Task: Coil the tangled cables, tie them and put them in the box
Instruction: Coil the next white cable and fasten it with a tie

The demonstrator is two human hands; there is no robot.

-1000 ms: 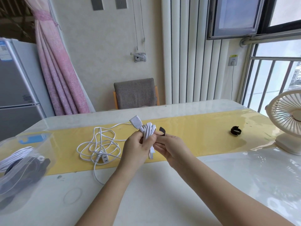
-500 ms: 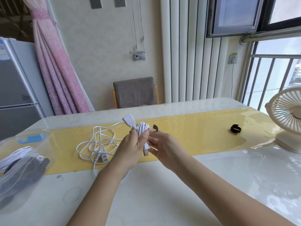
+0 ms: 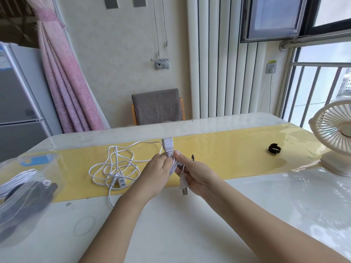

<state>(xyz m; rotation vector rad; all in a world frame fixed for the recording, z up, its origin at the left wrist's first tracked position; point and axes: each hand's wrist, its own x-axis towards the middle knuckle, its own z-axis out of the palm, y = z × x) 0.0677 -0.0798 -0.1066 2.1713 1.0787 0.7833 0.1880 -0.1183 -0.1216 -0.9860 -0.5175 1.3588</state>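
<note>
At the near left a clear box [image 3: 17, 232] sits on the white surface [image 3: 180, 224] with cables [image 3: 22, 178] inside. Both hands hold a small white cable bundle [image 3: 171, 166] above the surface. The left hand [image 3: 157, 173] has its grip wrapped round it. The right hand [image 3: 199, 175] pinches it, thumb on top. A plug [image 3: 183, 186] hangs down. A loose white cable [image 3: 114, 168] lies just left. Farther right lies a black strap [image 3: 274, 149].

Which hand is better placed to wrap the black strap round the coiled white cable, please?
Probably right: the black strap juts out beside the right hand; the left hand grips the coiled white cable.
</note>
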